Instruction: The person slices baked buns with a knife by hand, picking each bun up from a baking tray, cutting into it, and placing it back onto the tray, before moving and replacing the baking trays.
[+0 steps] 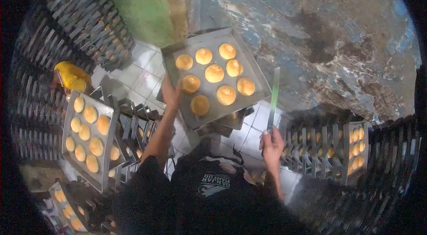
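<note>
My left hand (171, 92) grips the left side of a square metal tray (212, 112), held up in front of me and slightly turned. Several round golden buns (214, 73) sit apart from each other on it. In my right hand (272, 143) is a long, narrow flat blade (274, 90), its tip pointing up and away from me beside the tray's right corner. My right fingers are wrapped round its lower end. Below the held tray, other metal trays (233, 119) partly show.
Stacked trays of buns stand at my left, the top tray (103, 102) tilted, and another stack (316, 146) is at my right. A person in a yellow shirt (73, 77) is at the far left, near tall tray stacks (84, 8). A worn wall (320, 34) rises ahead.
</note>
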### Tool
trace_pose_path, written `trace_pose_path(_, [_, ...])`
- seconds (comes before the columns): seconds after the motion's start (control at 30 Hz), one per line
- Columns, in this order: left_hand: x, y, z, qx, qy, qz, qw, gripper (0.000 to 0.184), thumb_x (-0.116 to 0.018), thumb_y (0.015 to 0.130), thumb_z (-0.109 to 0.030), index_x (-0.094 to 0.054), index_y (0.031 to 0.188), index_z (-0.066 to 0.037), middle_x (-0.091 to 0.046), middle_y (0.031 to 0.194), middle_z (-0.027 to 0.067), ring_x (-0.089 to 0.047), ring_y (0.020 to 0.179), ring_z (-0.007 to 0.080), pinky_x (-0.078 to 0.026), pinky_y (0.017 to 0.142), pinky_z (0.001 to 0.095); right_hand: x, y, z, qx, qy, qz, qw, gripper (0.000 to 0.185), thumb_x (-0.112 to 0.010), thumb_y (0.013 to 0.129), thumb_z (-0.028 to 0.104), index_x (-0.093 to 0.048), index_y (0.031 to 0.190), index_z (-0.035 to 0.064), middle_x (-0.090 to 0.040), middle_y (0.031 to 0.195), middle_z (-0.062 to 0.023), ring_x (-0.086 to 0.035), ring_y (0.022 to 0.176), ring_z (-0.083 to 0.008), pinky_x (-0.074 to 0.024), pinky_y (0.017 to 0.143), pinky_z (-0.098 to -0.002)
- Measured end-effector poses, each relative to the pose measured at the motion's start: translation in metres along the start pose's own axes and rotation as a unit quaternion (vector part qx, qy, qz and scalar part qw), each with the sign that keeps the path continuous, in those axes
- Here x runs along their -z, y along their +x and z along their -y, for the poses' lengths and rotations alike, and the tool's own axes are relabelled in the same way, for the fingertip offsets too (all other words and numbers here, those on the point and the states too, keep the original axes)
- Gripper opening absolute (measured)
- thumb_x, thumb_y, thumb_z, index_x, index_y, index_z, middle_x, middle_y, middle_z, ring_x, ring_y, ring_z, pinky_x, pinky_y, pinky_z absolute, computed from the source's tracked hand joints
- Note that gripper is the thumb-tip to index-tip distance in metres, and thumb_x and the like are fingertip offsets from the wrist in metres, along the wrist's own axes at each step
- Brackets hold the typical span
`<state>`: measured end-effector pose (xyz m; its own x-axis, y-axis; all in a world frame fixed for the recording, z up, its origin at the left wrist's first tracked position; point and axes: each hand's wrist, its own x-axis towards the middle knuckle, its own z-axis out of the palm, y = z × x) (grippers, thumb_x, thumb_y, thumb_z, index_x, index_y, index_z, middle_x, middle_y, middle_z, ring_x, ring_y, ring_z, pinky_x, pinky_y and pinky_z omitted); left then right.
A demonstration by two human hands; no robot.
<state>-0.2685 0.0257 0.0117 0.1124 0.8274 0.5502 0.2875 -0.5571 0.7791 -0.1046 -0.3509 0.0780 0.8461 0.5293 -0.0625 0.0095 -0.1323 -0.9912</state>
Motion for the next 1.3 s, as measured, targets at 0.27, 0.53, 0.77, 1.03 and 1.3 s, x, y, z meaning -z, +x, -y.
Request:
trace_pose_path(0.27, [-0.172, -0.017, -0.066, 0.045, 0.054, 0.467, 0.882, 0.054, -0.058, 0.096, -0.048, -0.064, 0.117, 0.001, -0.070, 0.112, 0.0223, -0.066, 0.109, 0.0379, -0.051, 0.093, 0.0448, 0.010, 0.082, 0.002, -0.071, -0.002, 0.030, 0.997, 0.036, -0.059, 0.099, 0.016, -0.057, 0.132, 0.0027, -0.056, 0.073, 0.0034, -0.049, 0.055, -0.0053, -0.0400, 0.046, -0.0238])
trace_pose_path(0.53, [-0.257, -0.056, -0.054, 0.082, 0.207, 0.505, 0.834, 0.064, -0.072, 0.083, -0.053, -0.063, 0.118, 0.000, -0.070, 0.106, 0.0230, -0.069, 0.099, 0.0407, -0.054, 0.085, 0.0487, 0.074, 0.161, -0.019, -0.059, -0.009, 0.113, 0.992, 0.032, -0.060, 0.100, 0.015, -0.060, 0.130, 0.0036, -0.058, 0.074, 0.0024, -0.051, 0.056, -0.0054, -0.0412, 0.048, -0.0234])
trace_pose_path(0.77, [-0.238, -0.084, -0.130, 0.152, 0.110, 0.430, 0.883, 0.057, -0.080, 0.082, -0.034, -0.057, 0.121, 0.001, -0.066, 0.114, 0.0210, -0.067, 0.105, 0.0310, -0.055, 0.084, 0.0437, 0.104, 0.230, -0.022, -0.067, 0.014, 0.197, 0.978, 0.033, -0.058, 0.101, 0.013, -0.058, 0.132, 0.0034, -0.061, 0.078, 0.0014, -0.052, 0.060, -0.0054, -0.0433, 0.052, -0.0232])
trace_pose_path(1.03, [-0.237, -0.067, -0.127, 0.359, -0.383, 0.275, 0.806, 0.058, -0.066, 0.097, -0.036, -0.046, 0.139, -0.002, -0.061, 0.129, 0.0165, -0.064, 0.113, 0.0298, -0.054, 0.093, 0.0461, 0.055, 0.256, -0.022, -0.037, 0.043, 0.280, 0.958, 0.043, -0.057, 0.103, 0.020, -0.050, 0.143, 0.0066, -0.062, 0.086, -0.0018, -0.053, 0.064, -0.0070, -0.0452, 0.057, -0.0239])
trace_pose_path(1.3, [-0.243, -0.032, -0.124, 0.458, -0.602, 0.110, 0.645, 0.062, -0.052, 0.100, -0.057, -0.051, 0.136, -0.007, -0.063, 0.127, 0.0124, -0.065, 0.109, 0.0269, -0.056, 0.091, 0.0427, 0.013, 0.207, -0.001, 0.121, -0.041, 0.202, 0.971, 0.050, -0.059, 0.102, 0.021, -0.048, 0.149, 0.0096, -0.063, 0.086, -0.0027, -0.057, 0.076, -0.0095, -0.0484, 0.069, -0.0259])
